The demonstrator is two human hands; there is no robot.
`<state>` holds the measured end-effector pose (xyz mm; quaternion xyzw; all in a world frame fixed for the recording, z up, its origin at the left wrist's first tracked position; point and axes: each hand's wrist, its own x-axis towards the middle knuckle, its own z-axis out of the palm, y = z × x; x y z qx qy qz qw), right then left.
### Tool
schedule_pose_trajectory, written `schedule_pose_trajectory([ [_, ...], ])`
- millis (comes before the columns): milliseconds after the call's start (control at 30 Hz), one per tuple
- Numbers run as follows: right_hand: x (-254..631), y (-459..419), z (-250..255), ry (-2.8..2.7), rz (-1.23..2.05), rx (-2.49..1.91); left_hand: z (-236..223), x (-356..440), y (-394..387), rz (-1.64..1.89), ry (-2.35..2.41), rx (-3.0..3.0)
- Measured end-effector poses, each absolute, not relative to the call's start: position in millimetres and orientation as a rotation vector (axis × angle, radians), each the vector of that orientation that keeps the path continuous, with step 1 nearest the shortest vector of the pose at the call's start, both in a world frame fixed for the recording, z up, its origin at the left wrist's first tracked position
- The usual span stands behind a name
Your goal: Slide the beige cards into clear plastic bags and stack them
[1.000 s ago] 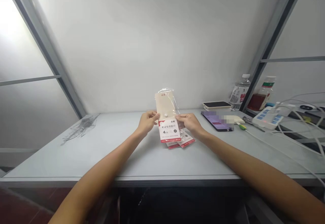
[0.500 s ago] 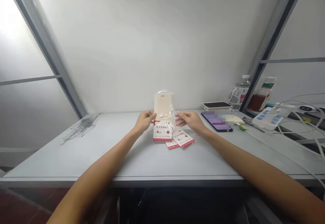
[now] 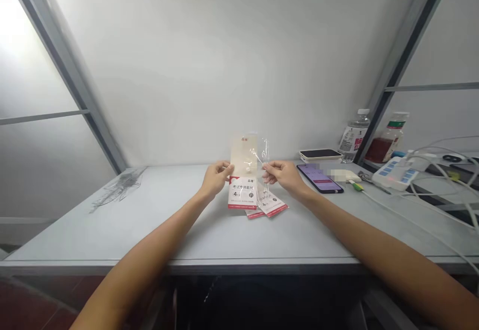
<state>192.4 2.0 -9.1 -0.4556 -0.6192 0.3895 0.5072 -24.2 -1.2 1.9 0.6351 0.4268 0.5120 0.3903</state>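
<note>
A flat cream ruler set packet (image 3: pixel 244 156) with a white and red label is held upright over the table. My left hand (image 3: pixel 216 176) is closed on its left edge, thumb in front. Clear plastic wrapper (image 3: pixel 266 151) stands out from the packet's right side, crinkled and shiny. Thumb and fingers of my right hand (image 3: pixel 281 174) pinch this film. Behind and below, partly covered by the held one, more labelled packets (image 3: pixel 273 205) lie overlapping on the table.
At right lie a lit phone (image 3: pixel 320 179), a dark-screened phone (image 3: pixel 321 154) and a white power strip (image 3: pixel 395 173) with tangled cables. Two bottles, one clear (image 3: pixel 354 138) and one with dark red liquid (image 3: pixel 385 138), stand behind. Dark scribbles (image 3: pixel 119 188) mark the table's left side.
My right hand now pinches the clear wrapper and has drawn it out to the right, away from the packet. The held packet has shifted slightly right with my left hand.
</note>
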Motion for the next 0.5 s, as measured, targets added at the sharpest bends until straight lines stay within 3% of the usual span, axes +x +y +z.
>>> schedule_pose_trajectory([
  [267, 212, 29, -19, -1.499, 0.799, -1.275, 6, -41, 10, 1.224, 1.418, 1.633],
  [500, 255, 61, -33, -1.717, 0.372, -1.684, 10, -77, 28, 0.908, 1.907, 1.698],
])
